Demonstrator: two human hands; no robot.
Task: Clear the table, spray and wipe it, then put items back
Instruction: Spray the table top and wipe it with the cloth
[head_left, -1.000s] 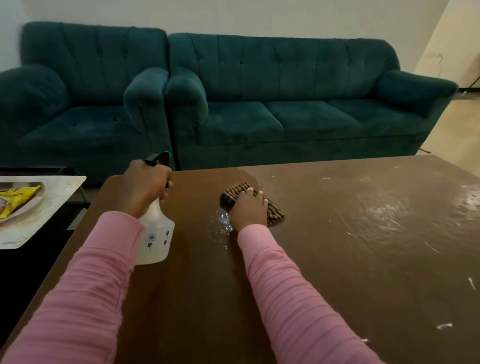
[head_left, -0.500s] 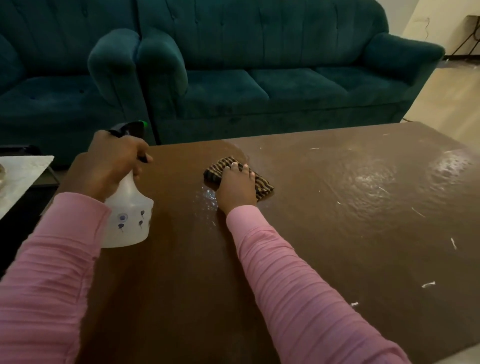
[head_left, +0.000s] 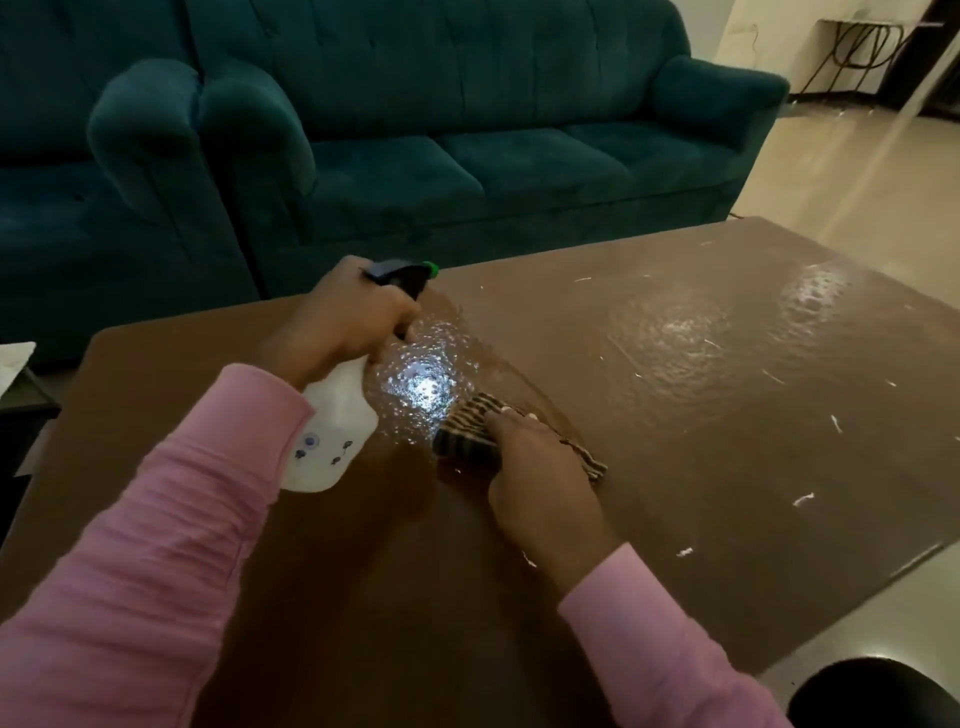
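Table (head_left: 675, 441) near-centre, sofa (head_left: 467, 171) far side. L hand (head_left: 343, 322) grips spray bottle (head_left: 332, 436), now swung right, beside cloth (head_left: 462, 431). Wet patch (head_left: 421, 384) much bigger vs 1 s ago = fresh spray. R hand (head_left: 535, 457) flat, pressing cloth; wipe prob next.

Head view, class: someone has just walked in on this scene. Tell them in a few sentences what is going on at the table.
A person in pink sleeves is cleaning the brown table. The left hand grips a white spray bottle, nozzle aimed over a glistening wet patch. The right hand presses a striped cloth on the tabletop beside that patch. White scraps lie further right.
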